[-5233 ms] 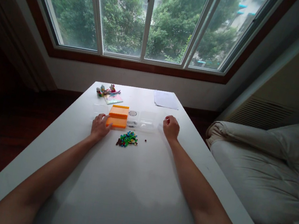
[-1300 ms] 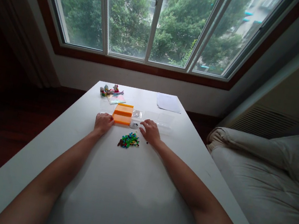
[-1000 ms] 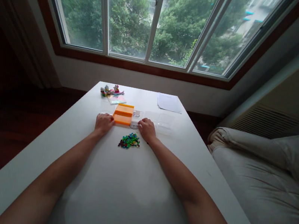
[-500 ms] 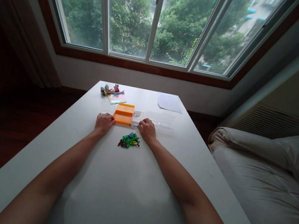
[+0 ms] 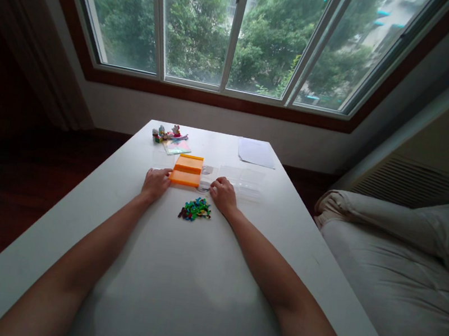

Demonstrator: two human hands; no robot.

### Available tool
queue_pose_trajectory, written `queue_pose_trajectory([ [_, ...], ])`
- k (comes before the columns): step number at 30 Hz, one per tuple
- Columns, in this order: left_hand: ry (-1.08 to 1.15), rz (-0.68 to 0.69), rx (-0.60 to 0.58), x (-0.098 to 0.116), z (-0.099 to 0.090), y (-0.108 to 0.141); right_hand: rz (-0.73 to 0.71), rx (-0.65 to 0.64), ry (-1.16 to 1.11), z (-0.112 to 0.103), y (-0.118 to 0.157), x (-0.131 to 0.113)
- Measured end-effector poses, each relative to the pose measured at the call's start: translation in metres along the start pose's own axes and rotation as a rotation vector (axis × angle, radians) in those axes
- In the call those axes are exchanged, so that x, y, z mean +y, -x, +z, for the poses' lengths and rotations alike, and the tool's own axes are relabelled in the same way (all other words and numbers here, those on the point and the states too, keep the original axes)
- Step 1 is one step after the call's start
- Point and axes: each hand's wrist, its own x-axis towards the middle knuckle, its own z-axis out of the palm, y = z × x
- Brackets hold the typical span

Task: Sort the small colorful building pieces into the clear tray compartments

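Note:
At the left edge of an orange plastic case (image 5: pixel 186 176) lies my left hand (image 5: pixel 156 183), resting on the white table. Its fingers are loosely stretched, with the fingertips at the case's side, and I see nothing held in it. My right hand (image 5: pixel 223 195) rests to the right of the case, by the near left corner of a clear plastic tray (image 5: pixel 249 189). Its fingers are slightly bent and apart, with no object visible in them. Closer to me, between the two wrists, is a small heap of green, blue, brown and yellow pieces (image 5: pixel 196 209).
Small colourful figures (image 5: pixel 165 134) stand at the far left of the table (image 5: pixel 189 282), beside a pale printed card (image 5: pixel 177 146). White paper sheets (image 5: pixel 256 152) lie at the far right. A beige padded seat (image 5: pixel 388 262) runs along the right side, and a window is ahead.
The view has shifted very slightly. Both hands, the orange case and the heap of pieces stay in the same places.

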Motion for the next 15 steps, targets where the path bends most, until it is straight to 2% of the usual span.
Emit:
queue_pose_trajectory([
  [6,0.053,0.028,0.008,-0.008,-0.007,0.001,0.012,0.008,-0.006,-0.005,0.003,0.0],
  [15,0.031,0.048,0.026,-0.004,-0.008,-0.001,0.063,0.012,0.003,-0.011,0.005,0.004],
])
